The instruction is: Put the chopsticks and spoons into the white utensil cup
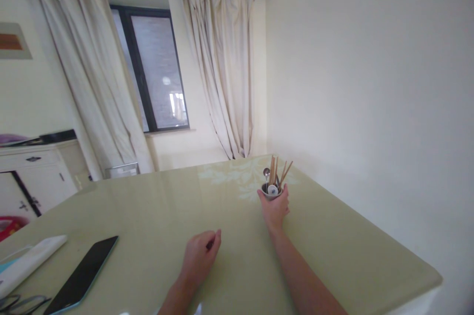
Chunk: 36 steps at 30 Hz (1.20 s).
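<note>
My right hand [274, 209] reaches out over the far right part of the table and is wrapped round a small cup [271, 196]. Several wooden chopsticks [273, 171] stand in the cup, along with a metal spoon [266, 173] and a white spoon [272, 190]. The hand hides most of the cup's near side. My left hand [202, 251] rests loosely curled on or just above the table, nearer to me, with its fingers closed; nothing shows in them.
The table [155, 216] has a pale green cover. At the left lie a dark tablet or phone [84, 275], a white flat object [35, 260] and a pair of glasses [25, 302]. A white cabinet [40, 172] stands beyond the left edge; a wall [363, 107] runs along the right.
</note>
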{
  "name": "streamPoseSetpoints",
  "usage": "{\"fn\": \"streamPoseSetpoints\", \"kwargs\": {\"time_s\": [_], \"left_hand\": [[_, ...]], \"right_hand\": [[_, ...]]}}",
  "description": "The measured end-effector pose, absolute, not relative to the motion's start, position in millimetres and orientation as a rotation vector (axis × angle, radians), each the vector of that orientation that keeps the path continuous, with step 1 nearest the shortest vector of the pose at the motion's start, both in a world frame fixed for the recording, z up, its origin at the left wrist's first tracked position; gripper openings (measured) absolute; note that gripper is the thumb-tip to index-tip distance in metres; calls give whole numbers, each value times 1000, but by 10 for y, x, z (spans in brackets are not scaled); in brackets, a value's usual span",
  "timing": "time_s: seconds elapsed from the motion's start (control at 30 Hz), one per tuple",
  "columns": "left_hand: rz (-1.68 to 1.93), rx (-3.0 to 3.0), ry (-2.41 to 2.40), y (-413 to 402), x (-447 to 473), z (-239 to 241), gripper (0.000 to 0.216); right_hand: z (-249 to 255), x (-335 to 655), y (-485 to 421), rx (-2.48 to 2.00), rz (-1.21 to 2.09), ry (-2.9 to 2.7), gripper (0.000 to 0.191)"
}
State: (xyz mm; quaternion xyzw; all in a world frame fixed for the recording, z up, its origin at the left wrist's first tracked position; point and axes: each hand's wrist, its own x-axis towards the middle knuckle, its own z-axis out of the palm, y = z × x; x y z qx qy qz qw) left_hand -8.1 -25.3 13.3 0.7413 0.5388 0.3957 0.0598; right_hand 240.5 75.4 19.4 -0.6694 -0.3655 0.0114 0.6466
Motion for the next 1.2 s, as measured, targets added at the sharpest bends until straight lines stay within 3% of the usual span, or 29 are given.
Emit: {"fn": "streamPoseSetpoints", "kwargs": {"time_s": [0.2,0.37,0.57,0.67,0.8,1.2], "left_hand": [[1269,2156,1567,-275,-47,147,63],[1494,1780,1502,-324,-44,343,50],[1804,1458,1448,-45,-272,788,64],[1612,1438,1321,111,-388,1099,71],[1213,1458,1133,188,-469,1391,64],[807,1648,994,267,-423,1495,53]], "right_hand": [[178,2277,703,-1483,106,-972,87],[157,1941,492,-1168,400,-1267,79],[134,1571,167,-927,579,-1665,92],[165,1494,56,-806,692,-1769,98],[255,1489,-34,-668,822,-1801,91],[285,1541,-81,-717,806,-1825,85]]}}
